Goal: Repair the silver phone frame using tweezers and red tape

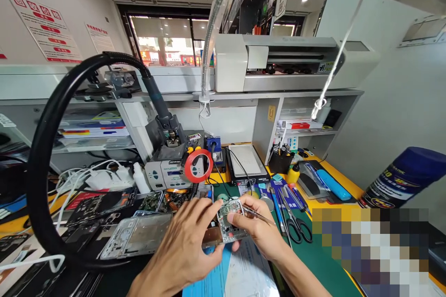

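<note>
An opened phone (232, 220) with its circuit board bared is held tilted in front of me. My left hand (190, 236) grips its left side, with fingers over the top and thumb below. My right hand (259, 227) holds the right end, its thumb pressed on the board. A thin metal tool (257, 214), perhaps tweezers, lies across the right hand's fingers; its tip is hidden. Below the phone are a blue and white sheet (244, 267) and a green mat (313, 260). Left of my left hand lies a silver phone frame (135, 236).
Scissors (296, 225) and a blue-handled tool (278, 209) lie right of my hands. Red tape (198, 166) hangs on the soldering station (167, 174). A thick black hose (38, 162) loops at left. A spray can (404, 178) stands right.
</note>
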The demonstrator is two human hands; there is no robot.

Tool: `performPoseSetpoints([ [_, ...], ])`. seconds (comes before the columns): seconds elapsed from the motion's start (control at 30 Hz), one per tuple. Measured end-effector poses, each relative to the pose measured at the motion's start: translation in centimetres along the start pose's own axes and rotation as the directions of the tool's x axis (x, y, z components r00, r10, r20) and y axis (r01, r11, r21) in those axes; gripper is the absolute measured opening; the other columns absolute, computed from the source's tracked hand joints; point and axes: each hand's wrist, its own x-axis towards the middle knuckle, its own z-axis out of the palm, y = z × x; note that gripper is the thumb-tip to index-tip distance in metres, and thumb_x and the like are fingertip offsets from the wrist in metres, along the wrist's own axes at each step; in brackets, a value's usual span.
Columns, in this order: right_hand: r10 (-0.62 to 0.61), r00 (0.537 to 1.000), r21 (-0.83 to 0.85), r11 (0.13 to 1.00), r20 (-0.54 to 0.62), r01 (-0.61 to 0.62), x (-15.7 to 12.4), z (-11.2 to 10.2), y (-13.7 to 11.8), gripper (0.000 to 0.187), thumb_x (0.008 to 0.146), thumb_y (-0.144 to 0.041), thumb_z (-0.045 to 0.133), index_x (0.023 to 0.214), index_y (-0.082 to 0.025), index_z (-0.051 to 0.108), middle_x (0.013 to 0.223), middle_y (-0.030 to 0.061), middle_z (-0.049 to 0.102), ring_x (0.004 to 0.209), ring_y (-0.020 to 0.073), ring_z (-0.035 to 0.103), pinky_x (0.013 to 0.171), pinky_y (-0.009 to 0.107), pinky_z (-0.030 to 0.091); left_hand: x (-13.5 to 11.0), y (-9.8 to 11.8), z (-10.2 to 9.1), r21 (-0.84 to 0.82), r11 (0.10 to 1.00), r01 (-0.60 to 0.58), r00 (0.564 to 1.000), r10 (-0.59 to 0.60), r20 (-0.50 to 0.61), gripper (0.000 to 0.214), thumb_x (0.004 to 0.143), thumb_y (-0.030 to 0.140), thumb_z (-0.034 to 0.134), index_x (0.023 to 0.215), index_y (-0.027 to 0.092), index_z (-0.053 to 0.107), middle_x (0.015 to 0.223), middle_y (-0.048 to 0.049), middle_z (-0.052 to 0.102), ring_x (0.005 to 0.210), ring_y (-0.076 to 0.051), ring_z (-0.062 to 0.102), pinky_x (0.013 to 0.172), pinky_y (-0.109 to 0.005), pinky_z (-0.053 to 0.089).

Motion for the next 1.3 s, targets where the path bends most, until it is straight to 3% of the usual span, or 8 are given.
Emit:
performPoseSetpoints([
  [0.37, -0.016, 1.0, -0.037, 0.999, 0.022, 0.017, -0.2, 0.1, -0.2, 0.018, 0.079, -0.04, 0.085, 0.084, -0.025, 0.075, 0.072, 0.0079, 0.073, 0.057, 0.0245, 0.071, 0.045, 0.038, 0.061, 0.1, 0.1, 0.2, -0.141, 0.99, 0.021, 0.999, -0.017, 0.035, 0.079, 0.073, 0.033, 0.076, 0.147, 0.04, 0.049, 0.134, -0.009, 0.064, 0.121, -0.046, 0.056, 0.107, -0.069, 0.04],
  [0.6, -0.038, 0.999, -0.047, 0.998, 0.01, 0.039, -0.1, -0.2, -0.8, 0.015, 0.081, -0.038, 0.083, 0.082, -0.026, 0.075, 0.071, 0.0065, 0.073, 0.056, 0.0225, 0.07, 0.046, 0.037, 0.06, 0.8, 0.6, -0.8, -0.322, 0.926, 0.199, 0.98, -0.178, 0.094, 0.077, 0.07, 0.038, 0.082, 0.142, 0.039, 0.056, 0.138, -0.0083, 0.062, 0.125, -0.048, 0.054, 0.107, -0.068, 0.036],
  [0.7, -0.034, 0.999, -0.042, 0.999, 0.001, 0.034, 0.1, -1.0, -1.5, 0.013, 0.082, -0.035, 0.083, 0.083, -0.024, 0.076, 0.075, 0.0065, 0.074, 0.054, 0.0184, 0.068, 0.045, 0.032, 0.058, 1.3, 0.9, -1.9, -0.47, 0.812, 0.346, 0.938, -0.297, 0.177, 0.069, 0.076, 0.053, 0.078, 0.138, 0.033, 0.057, 0.114, -0.0096, 0.072, 0.103, -0.043, 0.066, 0.094, -0.061, 0.048],
  [0.8, -0.003, 1.0, -0.035, 0.999, -0.003, 0.003, 0.4, -2.0, -1.8, 0.013, 0.085, -0.031, 0.082, 0.088, -0.02, 0.074, 0.071, 0.0037, 0.071, 0.049, 0.0138, 0.062, 0.041, 0.027, 0.053, 2.1, 1.4, -2.7, -0.638, 0.615, 0.462, 0.886, -0.293, 0.359, 0.048, 0.094, 0.064, 0.05, 0.117, 0.026, 0.068, 0.097, -0.0084, 0.075, 0.096, -0.035, 0.071, 0.088, -0.052, 0.055],
  [0.93, 0.04, 0.999, -0.05, 0.998, 0.008, -0.039, 0.8, -2.8, -1.2, 0.014, 0.096, -0.028, 0.071, 0.101, -0.015, 0.068, 0.071, -0.0047, 0.065, 0.047, 0.0065, 0.055, 0.041, 0.017, 0.047, 3.0, 2.3, -1.8, -0.726, 0.347, 0.593, 0.802, -0.18, 0.569, 0.073, 0.098, 0.07, 0.019, 0.097, 0.021, 0.074, 0.092, -0.012, 0.077, 0.092, -0.034, 0.075, 0.084, -0.056, 0.058],
  [1.0, 0.044, 0.999, -0.059, 0.997, -0.005, -0.044, 1.0, -2.8, -0.8, 0.014, 0.099, -0.028, 0.068, 0.102, -0.015, 0.067, 0.071, -0.0056, 0.064, 0.046, 0.0056, 0.053, 0.04, 0.017, 0.045, 3.0, 2.8, -1.0, -0.741, 0.258, 0.619, 0.784, -0.149, 0.603, 0.062, 0.098, 0.066, 0.03, 0.094, 0.022, 0.074, 0.09, -0.011, 0.077, 0.094, -0.034, 0.075, 0.087, -0.057, 0.058],
  [1.13, 0.029, 0.998, -0.045, 0.998, -0.064, -0.032, 1.3, -2.8, -0.5, 0.018, 0.098, -0.032, 0.068, 0.104, -0.016, 0.067, 0.073, -0.0044, 0.065, 0.049, 0.0072, 0.055, 0.042, 0.019, 0.048, 2.4, 2.9, 0.4, -0.771, 0.149, 0.62, 0.784, -0.169, 0.598, 0.016, 0.088, 0.035, 0.063, 0.09, 0.022, 0.073, 0.091, -0.0065, 0.078, 0.101, -0.032, 0.074, 0.098, -0.053, 0.054],
  [1.3, -0.011, 0.992, -0.003, 1.0, -0.126, 0.01, 1.6, -2.5, -0.5, 0.031, 0.092, -0.049, 0.071, 0.102, -0.02, 0.071, 0.086, 0.0092, 0.076, 0.073, 0.0228, 0.075, 0.056, 0.035, 0.061, 1.3, 1.7, 1.8, -0.834, 0.056, 0.548, 0.774, -0.41, 0.482, 0.02, 0.086, 0.031, 0.062, 0.102, 0.022, 0.068, 0.101, -0.0059, 0.079, 0.1, -0.031, 0.075, 0.099, -0.052, 0.055],
])
